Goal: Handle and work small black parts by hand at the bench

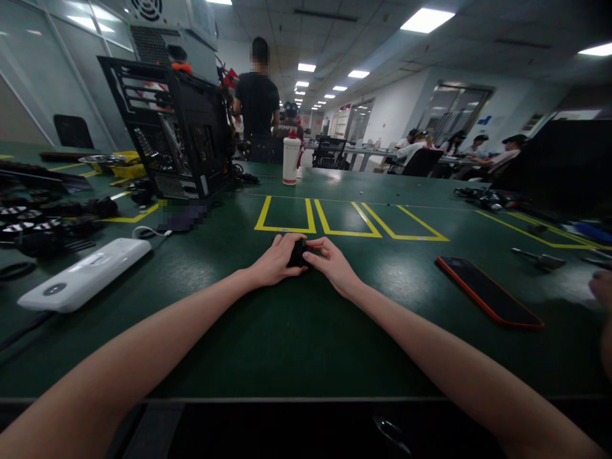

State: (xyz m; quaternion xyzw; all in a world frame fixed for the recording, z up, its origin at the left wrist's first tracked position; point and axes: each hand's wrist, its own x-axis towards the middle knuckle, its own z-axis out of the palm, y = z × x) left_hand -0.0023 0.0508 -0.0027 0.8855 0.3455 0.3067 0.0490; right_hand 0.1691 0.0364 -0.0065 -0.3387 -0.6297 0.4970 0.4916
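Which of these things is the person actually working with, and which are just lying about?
In hand:
small black object, between left hand and right hand

Seemingly just lying about:
orange-edged phone
long white device
black computer case
white bottle

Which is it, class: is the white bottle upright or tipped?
Upright: the white bottle stands on the green table, its red top uppermost.

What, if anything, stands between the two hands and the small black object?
Nothing visible does: the left hand and the right hand both already have fingers on the small black object.
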